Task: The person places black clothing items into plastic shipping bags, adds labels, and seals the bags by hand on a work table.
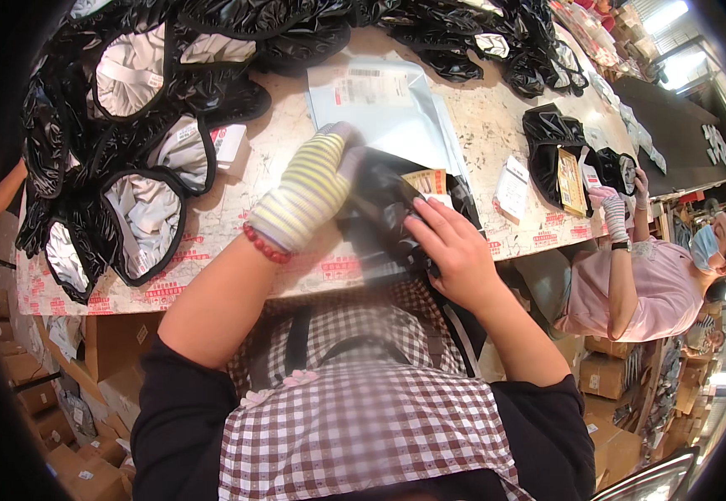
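My left hand (303, 191), in a yellow-and-grey striped knit glove with a red bead bracelet at the wrist, grips the upper left edge of a glossy black garment (380, 203). The garment is partly blurred and lies at the table's front edge. My bare right hand (460, 250) holds its right side, thumb underneath and fingers on top. Behind the fingers shows a printed yellow-and-orange card (427, 183). Just beyond, a stack of pale plastic mailing bags (372, 116) lies flat, the top one bearing a printed label.
Glossy black garments with white linings (144, 225) are heaped left and along the back. A white tag (229, 147) pokes out of the heap; a small white box (511, 189) lies right. A masked co-worker (632, 288) handles another black garment (554, 156). Cardboard boxes (112, 344) stand below the table.
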The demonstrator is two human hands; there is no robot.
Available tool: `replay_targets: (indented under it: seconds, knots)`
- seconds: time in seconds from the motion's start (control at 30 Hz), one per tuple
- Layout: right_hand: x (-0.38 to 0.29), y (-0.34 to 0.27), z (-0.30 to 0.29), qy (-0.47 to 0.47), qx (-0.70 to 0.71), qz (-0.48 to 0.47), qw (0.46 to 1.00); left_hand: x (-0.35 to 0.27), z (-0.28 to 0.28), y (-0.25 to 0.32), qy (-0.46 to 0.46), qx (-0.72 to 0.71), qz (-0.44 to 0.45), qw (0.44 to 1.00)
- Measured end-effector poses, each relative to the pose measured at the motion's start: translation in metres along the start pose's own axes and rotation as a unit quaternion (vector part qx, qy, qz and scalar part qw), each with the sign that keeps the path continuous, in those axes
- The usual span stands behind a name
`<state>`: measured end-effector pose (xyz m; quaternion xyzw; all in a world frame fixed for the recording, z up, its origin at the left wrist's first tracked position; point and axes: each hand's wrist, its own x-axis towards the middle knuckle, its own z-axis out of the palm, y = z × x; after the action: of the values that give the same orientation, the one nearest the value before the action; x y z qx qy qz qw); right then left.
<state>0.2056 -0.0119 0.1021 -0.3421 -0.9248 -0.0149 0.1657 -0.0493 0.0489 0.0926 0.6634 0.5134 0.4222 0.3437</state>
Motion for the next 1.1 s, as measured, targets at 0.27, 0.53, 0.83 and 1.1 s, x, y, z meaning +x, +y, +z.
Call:
replay_targets:
  seconds: [0.27,0.53,0.83,1.1]
  knots:
    - [0.076,-0.003,0.036,-0.045,0.122,0.244,0.961,-0.014,-0.005,0.003,0.087,0.12,0.171,0.974]
    - [0.096,0.026,0.051,0.112,0.287,0.31,0.899,-0.014,-0.003,-0.033,-0.024,-0.058,-0.014,0.998]
    - [0.12,0.008,0.074,-0.135,0.003,0.209,0.969,-0.029,-0.026,-0.02,-0.198,-0.042,-0.025,0.979]
    - [0.128,0.001,0.024,-0.118,0.134,0.258,0.95,-0.031,-0.032,-0.013,-0.141,-0.133,-0.129,0.972]
